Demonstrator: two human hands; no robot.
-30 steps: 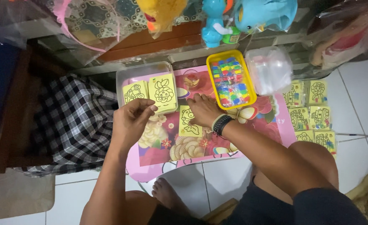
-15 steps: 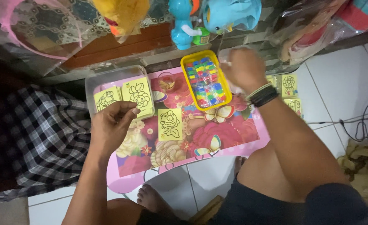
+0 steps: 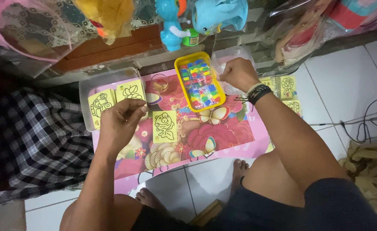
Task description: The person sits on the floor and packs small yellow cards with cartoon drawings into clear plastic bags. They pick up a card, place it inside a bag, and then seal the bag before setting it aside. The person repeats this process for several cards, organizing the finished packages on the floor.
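- Currently left hand [image 3: 119,122] pinches a yellow card [image 3: 131,91] over the clear box [image 3: 86,85], left of the yellow tray [image 3: 199,81].
- Right hand [image 3: 239,73], fingers curled, grips a clear bag [image 3: 231,57] right of that tray.

Left hand [image 3: 119,124]: forearm runs up from the lower left, wrist straight, fingers curled in with the tips pinched near the thumb, back of the hand facing the camera. Right hand [image 3: 238,73]: arm stretched forward from the bent knee, elbow nearly straight, loosely fisted, dark bands around the wrist. Hands well apart.
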